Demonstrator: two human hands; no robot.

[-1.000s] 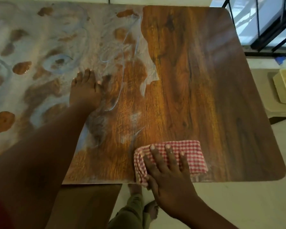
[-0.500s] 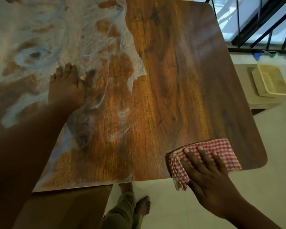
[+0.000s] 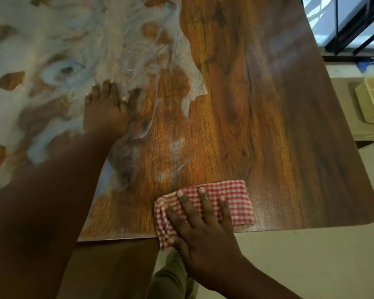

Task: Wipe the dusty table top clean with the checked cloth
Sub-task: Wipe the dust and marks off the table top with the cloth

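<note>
Checked cloth [image 3: 229, 195] under right hand [image 3: 200, 229]

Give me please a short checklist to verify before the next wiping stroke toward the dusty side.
1. Right hand flat on checked cloth: ok.
2. Cloth fully on table top: not ok, its near corner hangs over the edge.
3. Left hand bracing the table: ok, but it rests in the dust.
4. Dust gone from left part: not ok.
5. Right part clean: ok.
6. Cloth underside clean: cannot tell.
</note>
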